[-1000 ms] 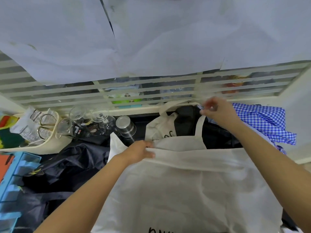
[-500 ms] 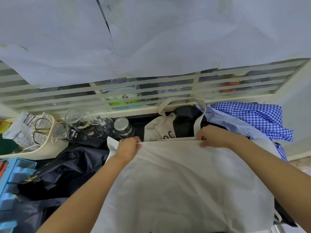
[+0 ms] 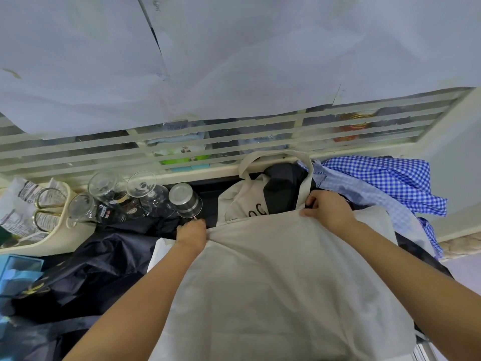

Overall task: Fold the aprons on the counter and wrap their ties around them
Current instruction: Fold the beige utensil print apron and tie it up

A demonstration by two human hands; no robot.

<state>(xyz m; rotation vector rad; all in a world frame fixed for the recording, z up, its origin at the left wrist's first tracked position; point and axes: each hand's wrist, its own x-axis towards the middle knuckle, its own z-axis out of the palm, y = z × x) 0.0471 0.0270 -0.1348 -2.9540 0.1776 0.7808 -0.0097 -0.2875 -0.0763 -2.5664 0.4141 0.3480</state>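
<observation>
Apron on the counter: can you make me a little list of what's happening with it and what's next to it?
cream apron: spread out in front of the person
left hand: grips its far edge
right hand: grips the far edge by the neck strap
left of it: dark cloth, glasses, steel cup
right of it: blue checked cloth

Left hand (image 3: pixel 192 234), right hand (image 3: pixel 328 210) apparently pinching cream apron (image 3: pixel 281 280) edge.
</observation>
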